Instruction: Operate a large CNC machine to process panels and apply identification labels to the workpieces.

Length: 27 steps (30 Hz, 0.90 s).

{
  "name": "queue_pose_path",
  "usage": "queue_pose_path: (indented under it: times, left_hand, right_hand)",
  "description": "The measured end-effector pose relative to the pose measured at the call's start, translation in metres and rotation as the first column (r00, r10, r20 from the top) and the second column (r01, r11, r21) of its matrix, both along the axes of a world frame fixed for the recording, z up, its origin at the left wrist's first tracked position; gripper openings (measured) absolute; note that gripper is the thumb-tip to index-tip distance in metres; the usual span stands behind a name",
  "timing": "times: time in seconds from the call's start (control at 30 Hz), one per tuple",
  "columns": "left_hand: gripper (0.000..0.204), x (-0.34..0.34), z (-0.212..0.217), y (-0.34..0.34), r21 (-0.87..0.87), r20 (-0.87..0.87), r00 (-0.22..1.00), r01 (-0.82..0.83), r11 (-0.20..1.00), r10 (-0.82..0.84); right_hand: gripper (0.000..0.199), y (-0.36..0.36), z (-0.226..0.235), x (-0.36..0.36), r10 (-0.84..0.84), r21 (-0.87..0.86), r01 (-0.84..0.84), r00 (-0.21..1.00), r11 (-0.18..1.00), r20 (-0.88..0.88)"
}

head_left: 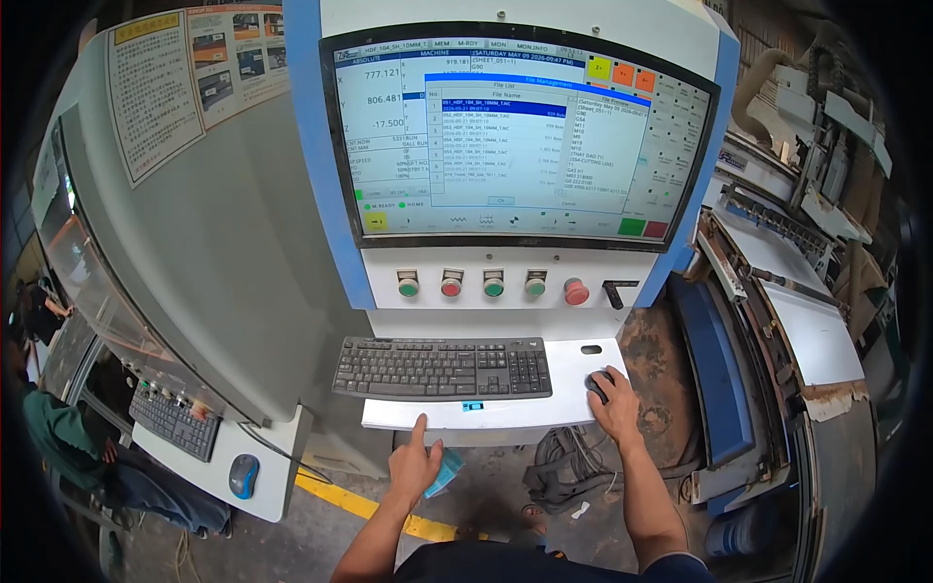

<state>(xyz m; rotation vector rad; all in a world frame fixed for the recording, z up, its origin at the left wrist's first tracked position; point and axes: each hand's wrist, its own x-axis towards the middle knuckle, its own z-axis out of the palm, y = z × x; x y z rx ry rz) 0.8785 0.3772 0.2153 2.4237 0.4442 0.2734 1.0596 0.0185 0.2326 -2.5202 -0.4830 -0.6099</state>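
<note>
The right hand (pixel 616 403) is closing over the black mouse (pixel 598 383) on the white shelf (pixel 486 414) beside the keyboard (pixel 442 368), while the left hand (pixel 415 464), clamped on a light blue thing (pixel 447 473), is pointing one finger at the shelf edge, so a small slip of the mouse could probably pick a wrong line on the screen (pixel 515 136).

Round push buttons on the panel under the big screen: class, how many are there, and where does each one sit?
5, in one row: green at far left, red, green, green, then a larger red one at right. None looks hidden.
</note>
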Motion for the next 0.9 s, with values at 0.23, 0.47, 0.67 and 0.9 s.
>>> queue_pose_path:
  times: [0.23,0.47,0.67,0.9]
  left_hand:
    - [0.068,-0.003,0.011,0.002,-0.078,0.019,0.999,0.034,0.996,-0.032]
    - [0.044,-0.011,0.044,-0.017,-0.749,-0.012,0.992,0.072,0.658,-0.122]
    - [0.027,0.017,0.075,-0.046,-0.857,0.274,0.951,0.308,0.413,-0.141]
    - [0.022,0.056,0.101,-0.092,-0.776,0.308,0.942,0.331,0.537,-0.136]
  right_hand:
    - [0.042,-0.002,-0.003,0.0,-0.001,-0.01,0.001,1.0,1.0,0.002]
    - [0.052,0.017,0.036,-0.026,0.055,0.057,-0.069,0.974,0.996,0.218]
    - [0.033,0.038,0.088,-0.135,0.671,0.684,-0.234,0.56,0.691,-0.486]
    - [0.022,0.111,0.068,-0.175,0.488,0.587,-0.258,0.828,0.768,-0.275]
